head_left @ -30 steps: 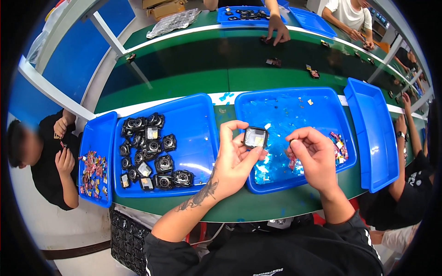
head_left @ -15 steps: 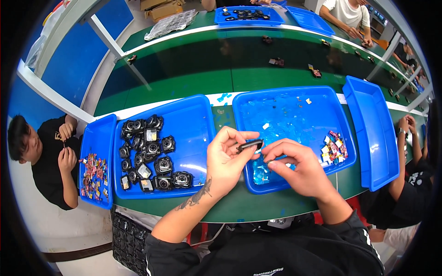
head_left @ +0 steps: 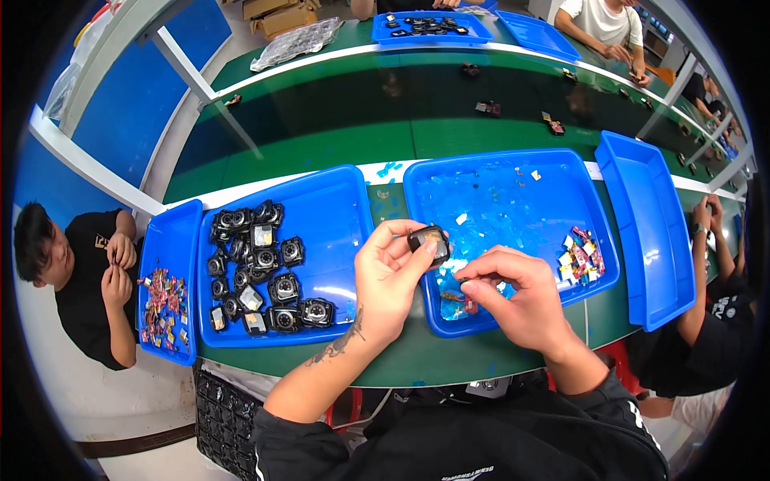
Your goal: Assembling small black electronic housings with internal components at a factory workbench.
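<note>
My left hand (head_left: 393,272) grips a small black camera-like housing (head_left: 431,245) between thumb and fingers, with a tan patch on the face turned up. Beside it, my right hand (head_left: 517,297) is closed in a pinch above the near left corner of a blue tray (head_left: 593,180). Something small and dark is at its fingertips, too small to name. Just beneath them shows a small reddish piece (head_left: 471,305); whether it is held or lies in the tray, I cannot tell. Blue film scraps (head_left: 497,212) litter this tray, and a pile of small colourful parts (head_left: 583,258) lies at its right.
Left of my hands, a blue tray (head_left: 337,208) holds several black housings (head_left: 266,260). A narrower tray (head_left: 192,220) with small parts stands beyond it, near a person (head_left: 88,272). Another blue tray (head_left: 650,232) is at right. Loose parts (head_left: 488,108) lie on the green belt (head_left: 321,136).
My left hand has turned the housing from edge-on so its patched face shows. My right hand has shifted slightly, and a reddish piece now shows beneath its fingers. Parts on the belt moved slightly right.
</note>
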### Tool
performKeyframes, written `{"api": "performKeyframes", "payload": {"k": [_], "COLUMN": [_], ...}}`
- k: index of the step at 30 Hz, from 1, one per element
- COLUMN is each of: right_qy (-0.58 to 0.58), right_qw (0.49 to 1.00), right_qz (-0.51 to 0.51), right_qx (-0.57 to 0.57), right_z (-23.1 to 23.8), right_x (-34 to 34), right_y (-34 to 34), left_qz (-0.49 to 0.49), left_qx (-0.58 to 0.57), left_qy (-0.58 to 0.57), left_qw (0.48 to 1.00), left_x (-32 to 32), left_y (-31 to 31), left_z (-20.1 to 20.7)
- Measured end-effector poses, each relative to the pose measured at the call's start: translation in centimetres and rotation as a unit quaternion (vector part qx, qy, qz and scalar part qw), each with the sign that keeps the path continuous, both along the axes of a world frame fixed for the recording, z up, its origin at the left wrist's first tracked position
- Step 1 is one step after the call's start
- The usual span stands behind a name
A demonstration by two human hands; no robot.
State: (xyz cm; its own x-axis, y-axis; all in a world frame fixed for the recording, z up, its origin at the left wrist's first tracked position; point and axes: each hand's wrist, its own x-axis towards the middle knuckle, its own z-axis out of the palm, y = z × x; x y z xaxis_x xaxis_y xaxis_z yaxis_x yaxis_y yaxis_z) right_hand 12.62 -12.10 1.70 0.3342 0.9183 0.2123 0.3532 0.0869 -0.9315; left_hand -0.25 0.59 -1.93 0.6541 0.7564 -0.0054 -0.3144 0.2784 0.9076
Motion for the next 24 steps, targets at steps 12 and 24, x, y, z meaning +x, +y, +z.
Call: {"api": "performKeyframes", "payload": {"k": [12, 24], "right_qy": [-0.005, -0.108], "right_qw": [0.993, 0.982], "right_qz": [-0.120, -0.153], "right_qx": [-0.002, 0.016], "right_z": [0.0, 0.4], "right_x": [-0.2, -0.6], "right_y": [0.6, 1.0], "left_qz": [-0.125, -0.119], "left_qx": [0.005, -0.016], "left_qy": [0.021, 0.002], "left_qw": [0.992, 0.993], "left_x": [-0.5, 0.0], "left_y": [-1.5, -1.5], "left_z": [1.2, 0.4]}}
